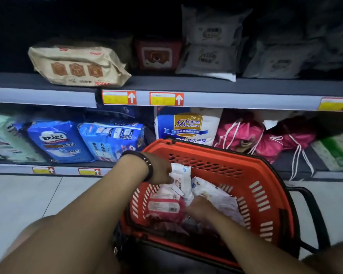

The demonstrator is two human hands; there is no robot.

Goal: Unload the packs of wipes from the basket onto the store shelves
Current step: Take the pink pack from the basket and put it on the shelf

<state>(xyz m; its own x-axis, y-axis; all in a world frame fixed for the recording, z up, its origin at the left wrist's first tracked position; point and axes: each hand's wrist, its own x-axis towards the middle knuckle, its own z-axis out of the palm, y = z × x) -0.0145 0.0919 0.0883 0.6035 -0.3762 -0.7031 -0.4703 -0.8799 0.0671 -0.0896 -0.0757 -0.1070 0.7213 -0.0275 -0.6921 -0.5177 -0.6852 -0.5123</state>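
Note:
An orange plastic basket (265,186) sits on the floor before the shelves, holding several packs of wipes. My left hand (159,169), with a dark bead bracelet on the wrist, reaches in over the far left rim and pinches a white pack (183,175) that stands tilted. My right hand (199,207) is lower in the basket, its fingers resting between a red pack (164,206) and crumpled white packs (220,196); its grip is blurred. The upper shelf (206,86) carries a beige pack (77,64), a dark red pack (156,55) and stacked grey-white packs (210,42).
The lower shelf (297,165) holds blue pad packs (59,141), a white and blue bag (188,127), pink drawstring bags (249,137) and green packs (337,153). The basket's black handle (313,214) lies to the right. Pale floor tiles (28,198) spread to the left.

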